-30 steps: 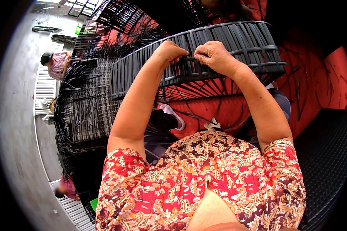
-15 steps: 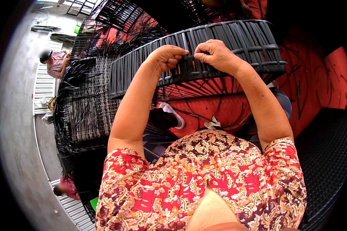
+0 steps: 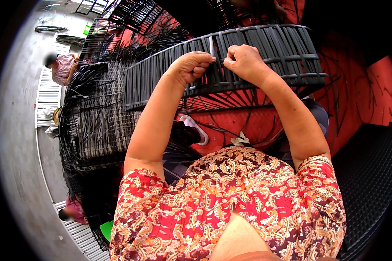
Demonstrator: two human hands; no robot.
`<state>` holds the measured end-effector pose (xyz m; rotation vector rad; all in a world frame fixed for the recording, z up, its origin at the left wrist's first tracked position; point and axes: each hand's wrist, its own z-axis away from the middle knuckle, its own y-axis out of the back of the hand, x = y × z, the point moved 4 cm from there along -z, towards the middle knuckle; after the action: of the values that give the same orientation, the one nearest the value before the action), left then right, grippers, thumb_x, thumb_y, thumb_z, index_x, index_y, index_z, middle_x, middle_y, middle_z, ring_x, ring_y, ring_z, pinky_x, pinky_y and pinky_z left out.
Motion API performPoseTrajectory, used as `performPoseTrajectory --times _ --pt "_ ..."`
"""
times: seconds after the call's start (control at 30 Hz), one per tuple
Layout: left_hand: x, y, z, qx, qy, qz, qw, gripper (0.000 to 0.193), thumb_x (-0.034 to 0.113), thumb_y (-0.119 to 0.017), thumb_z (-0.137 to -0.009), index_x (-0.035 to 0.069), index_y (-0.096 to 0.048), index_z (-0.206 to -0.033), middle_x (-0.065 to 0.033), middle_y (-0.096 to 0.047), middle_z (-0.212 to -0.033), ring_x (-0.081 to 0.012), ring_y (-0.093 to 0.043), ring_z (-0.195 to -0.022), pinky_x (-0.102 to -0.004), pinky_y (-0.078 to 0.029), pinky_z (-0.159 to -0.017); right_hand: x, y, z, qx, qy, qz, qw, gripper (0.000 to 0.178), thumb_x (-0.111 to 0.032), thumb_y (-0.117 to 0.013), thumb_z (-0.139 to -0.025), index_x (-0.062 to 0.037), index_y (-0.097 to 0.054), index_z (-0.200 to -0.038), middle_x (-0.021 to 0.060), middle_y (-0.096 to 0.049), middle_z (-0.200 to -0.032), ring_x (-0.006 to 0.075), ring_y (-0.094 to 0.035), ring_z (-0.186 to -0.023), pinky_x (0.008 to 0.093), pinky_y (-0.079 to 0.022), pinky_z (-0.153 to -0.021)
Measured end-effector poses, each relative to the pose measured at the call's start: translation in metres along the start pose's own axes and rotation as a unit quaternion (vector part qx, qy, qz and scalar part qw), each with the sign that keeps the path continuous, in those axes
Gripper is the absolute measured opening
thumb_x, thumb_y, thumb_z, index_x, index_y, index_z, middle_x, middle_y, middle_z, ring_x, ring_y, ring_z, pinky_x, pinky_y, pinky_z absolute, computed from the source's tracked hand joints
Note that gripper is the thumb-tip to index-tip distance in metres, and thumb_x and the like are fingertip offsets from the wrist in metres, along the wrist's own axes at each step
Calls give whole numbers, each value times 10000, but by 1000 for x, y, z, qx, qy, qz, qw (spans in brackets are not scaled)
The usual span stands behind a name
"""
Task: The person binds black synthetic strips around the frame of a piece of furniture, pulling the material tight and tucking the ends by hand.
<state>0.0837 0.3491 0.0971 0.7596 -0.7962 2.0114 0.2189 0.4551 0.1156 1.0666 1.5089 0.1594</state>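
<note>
A long, curved frame panel wrapped in dark grey flat strips lies across in front of me. My left hand is closed in a pinch over its middle, fingertips at the lower end of a pale, shiny strip. Just to the right, my right hand is curled closed against the same panel, thumb and forefinger together. A narrow gap with red showing through separates the two hands. What the right fingers grip is hidden.
A half-woven dark wicker piece with loose strand ends stands at the left. Cut strands lie on the red floor covering. A black textured surface is at the right. Two people are at the far left.
My right hand has shifted slightly right, and its fingers have curled in more. The left hand has moved a little right. The panel's right end has dipped slightly.
</note>
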Motion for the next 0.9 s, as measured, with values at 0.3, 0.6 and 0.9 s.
performPoseTrajectory --times 0.3,0.6,0.9 --pt "-5 -2 -3 -17 -12 -45 999 49 30 -598 -769 29 -575 -813 35 -468 -583 -17 -349 -390 -132 -262 -324 12 -13 1 -45 63 24 997 159 -214 -601 -768 -63 -645 -746 92 -608 -640 258 -581 -641 356 -390 -725" --pt "9 -12 -6 18 -25 -344 939 33 78 -611 -748 56 -612 -772 49 -451 -532 -37 -337 -400 -192 -210 -358 7 -19 -2 -66 43 86 993 148 -237 -584 -787 -113 -664 -773 71 -632 -708 258 -578 -783 373 -347 -817" --pt "18 0 16 73 -103 -450 884 98 123 -633 -736 50 -630 -802 41 -488 -581 -49 -410 -480 -198 -297 -411 -3 -12 -5 -19 95 62 993 102 -112 -600 -794 -30 -635 -844 109 -612 -887 252 -571 -842 338 -450 -753"
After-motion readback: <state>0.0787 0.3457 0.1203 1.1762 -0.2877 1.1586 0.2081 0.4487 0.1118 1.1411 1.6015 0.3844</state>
